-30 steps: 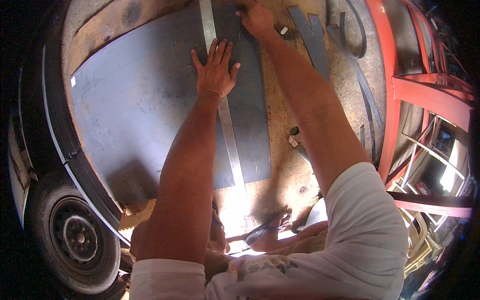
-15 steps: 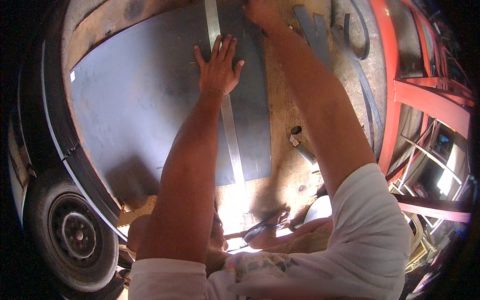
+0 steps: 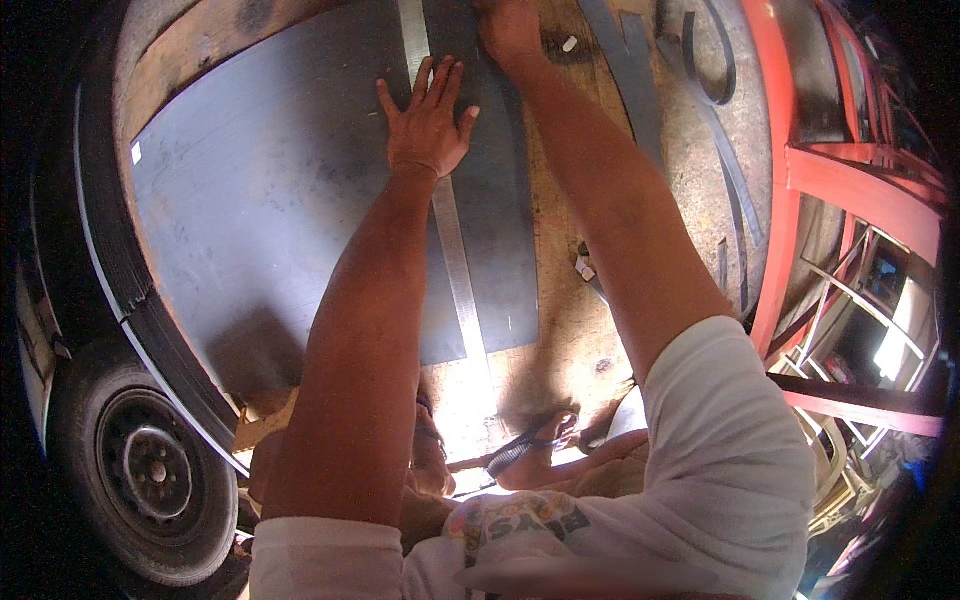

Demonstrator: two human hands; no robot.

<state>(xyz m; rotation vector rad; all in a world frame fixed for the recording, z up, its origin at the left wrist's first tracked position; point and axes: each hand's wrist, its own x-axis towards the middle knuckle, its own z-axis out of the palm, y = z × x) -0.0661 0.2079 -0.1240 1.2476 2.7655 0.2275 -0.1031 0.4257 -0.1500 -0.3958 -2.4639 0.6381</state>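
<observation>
Both hands sat farther up than before: left hand (image 3: 428,125) spread flat on the metal strip (image 3: 455,260), right hand (image 3: 510,30) grip indeterminate.

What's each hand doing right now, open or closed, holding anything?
Left hand: open, palm flat, pressing the long metal ruler onto the dark steel sheet.
Right hand: at the sheet's far end, partly cut off; grip cannot be told.

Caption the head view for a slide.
Left hand flat on a long steel straightedge across a dark metal sheet; right hand at its far end.
</observation>
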